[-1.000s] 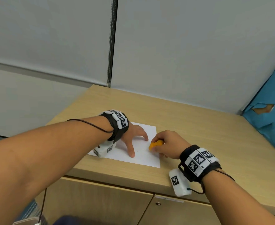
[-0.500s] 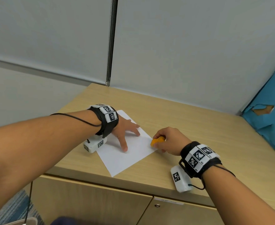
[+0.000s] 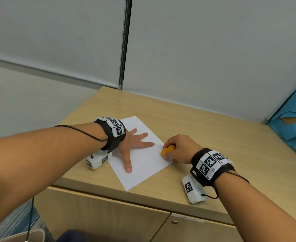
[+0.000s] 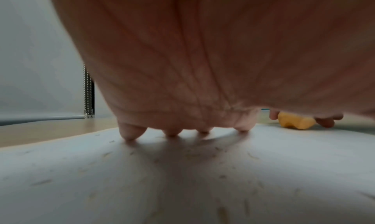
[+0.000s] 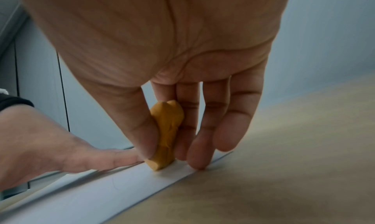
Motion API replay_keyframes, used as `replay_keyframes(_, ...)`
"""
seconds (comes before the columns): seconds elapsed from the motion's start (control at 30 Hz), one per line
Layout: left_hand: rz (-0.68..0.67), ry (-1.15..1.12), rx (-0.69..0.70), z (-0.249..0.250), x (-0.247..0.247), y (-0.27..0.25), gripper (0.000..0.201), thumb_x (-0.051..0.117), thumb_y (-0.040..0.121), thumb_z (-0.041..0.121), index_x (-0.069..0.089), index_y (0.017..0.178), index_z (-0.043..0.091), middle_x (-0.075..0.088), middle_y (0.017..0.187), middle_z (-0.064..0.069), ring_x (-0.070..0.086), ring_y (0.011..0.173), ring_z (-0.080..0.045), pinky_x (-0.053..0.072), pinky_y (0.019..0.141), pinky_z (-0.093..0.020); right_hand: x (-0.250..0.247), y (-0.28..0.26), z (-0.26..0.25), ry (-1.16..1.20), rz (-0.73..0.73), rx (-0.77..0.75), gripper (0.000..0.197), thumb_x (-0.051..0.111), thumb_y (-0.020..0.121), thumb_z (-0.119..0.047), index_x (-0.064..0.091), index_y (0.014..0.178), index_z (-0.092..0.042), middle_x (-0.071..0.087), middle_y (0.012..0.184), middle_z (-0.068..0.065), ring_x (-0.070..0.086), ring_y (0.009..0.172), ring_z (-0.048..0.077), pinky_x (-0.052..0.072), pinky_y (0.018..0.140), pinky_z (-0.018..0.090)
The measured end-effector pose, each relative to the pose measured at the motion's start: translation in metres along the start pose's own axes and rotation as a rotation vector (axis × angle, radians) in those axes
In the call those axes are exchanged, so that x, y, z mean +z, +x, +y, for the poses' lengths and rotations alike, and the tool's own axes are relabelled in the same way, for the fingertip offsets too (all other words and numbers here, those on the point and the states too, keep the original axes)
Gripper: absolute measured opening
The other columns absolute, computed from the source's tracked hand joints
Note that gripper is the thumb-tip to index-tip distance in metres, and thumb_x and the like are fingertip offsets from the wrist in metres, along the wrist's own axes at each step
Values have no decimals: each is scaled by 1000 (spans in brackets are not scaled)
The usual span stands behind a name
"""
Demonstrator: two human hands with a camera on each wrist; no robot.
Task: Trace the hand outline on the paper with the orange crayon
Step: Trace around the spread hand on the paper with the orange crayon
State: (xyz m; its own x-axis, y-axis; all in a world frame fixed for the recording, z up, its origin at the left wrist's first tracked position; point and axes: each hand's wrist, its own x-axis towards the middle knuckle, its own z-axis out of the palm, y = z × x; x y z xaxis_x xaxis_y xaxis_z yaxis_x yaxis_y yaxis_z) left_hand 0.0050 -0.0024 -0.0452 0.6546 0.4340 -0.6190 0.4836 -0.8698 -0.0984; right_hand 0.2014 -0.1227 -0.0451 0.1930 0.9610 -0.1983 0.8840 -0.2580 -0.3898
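A wooden bench (image 3: 204,130) has cupboard doors (image 3: 108,220) under it. Behind it is a grey wall (image 3: 204,49) with a dark strip (image 3: 125,42) running down. A torn blue sheet (image 3: 295,123) hangs at the right.

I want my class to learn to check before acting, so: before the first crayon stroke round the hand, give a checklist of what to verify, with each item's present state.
1. Left hand flat on the paper, fingers spread: ok.
2. Paper fully on the cabinet top: ok, though one corner lies close to the front edge.
3. Orange crayon in the right hand, pinched between thumb and fingers: ok.
4. Crayon tip down on the paper: ok, near the sheet's right edge.
5. Crayon tip against the left hand's outline: not ok; it looks apart from the nearest finger.
6. Outline already started: cannot tell; no orange line is visible.
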Motion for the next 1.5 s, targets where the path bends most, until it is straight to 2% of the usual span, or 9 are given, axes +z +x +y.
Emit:
replay_keyframes(0.13,-2,-41,46,-3,-3,0,127,80,64,66,-18,145,58,-33,158,13,-26,147,-31,-2,112,-68,-3,-1,0,15,-31,10,27,79,83,-33,73,108,-26,69,101,-4,72,84,16,62,83,35)
replay_keyframes(0.27,35,-227,227,-11,-5,0,98,78,70,62,15,145,64,-14,160,27,-21,149,-14,-6,118,-57,-8,-9,-1,-46,-8,-40,26,78,84,-29,72,109,-29,66,100,-7,65,88,14,54,77,27)
replay_keyframes(0.43,99,-298,338,-4,-9,8,73,82,73,51,42,135,50,8,161,26,-17,148,-5,-9,119,-48,-4,-18,-6,-61,-103,-135,33,79,84,-21,70,114,-32,58,100,-9,52,78,5,42,64,20)
replay_keyframes(0.53,180,-195,280,-1,-10,13,94,81,64,64,30,142,53,7,164,19,-24,147,-9,-14,114,-62,-1,-17,-10,10,-154,-177,34,81,82,-16,69,107,-34,61,100,-5,54,73,6,45,65,21)
replay_keyframes(0.7,127,25,36,-2,3,16,133,71,56,83,-22,146,53,-35,157,11,-32,145,-31,-10,109,-73,2,-13,-21,48,-176,-232,30,81,81,-15,65,102,-30,61,98,-5,55,66,9,53,65,28)
replay_keyframes(0.97,99,-61,-1,-1,14,23,131,67,55,86,-22,145,54,-41,154,13,-36,143,-30,-10,110,-68,4,0,-36,-153,-189,-319,33,85,79,-29,70,108,-24,67,94,-6,54,71,3,45,69,21)
replay_keyframes(1.2,103,-72,0,-5,20,25,131,63,45,92,-24,139,62,-42,153,16,-36,143,-30,-9,109,-74,10,18,-44,-131,-1,-345,11,81,79,-21,72,82,-17,68,80,-8,60,73,8,52,70,28)
replay_keyframes(1.4,101,-71,-9,-3,19,23,136,67,47,90,-28,140,58,-42,153,15,-36,143,-29,-9,107,-73,14,-12,-47,-189,-300,-456,18,88,74,-25,74,83,-19,74,84,-6,66,79,9,57,76,27)
replay_keyframes(1.5,100,-71,-7,-3,19,23,133,66,48,90,-23,142,59,-41,153,15,-36,143,-29,-8,109,-73,7,5,-44,-165,-257,-424,18,89,74,-26,74,83,-21,73,84,-5,65,77,9,56,74,27)
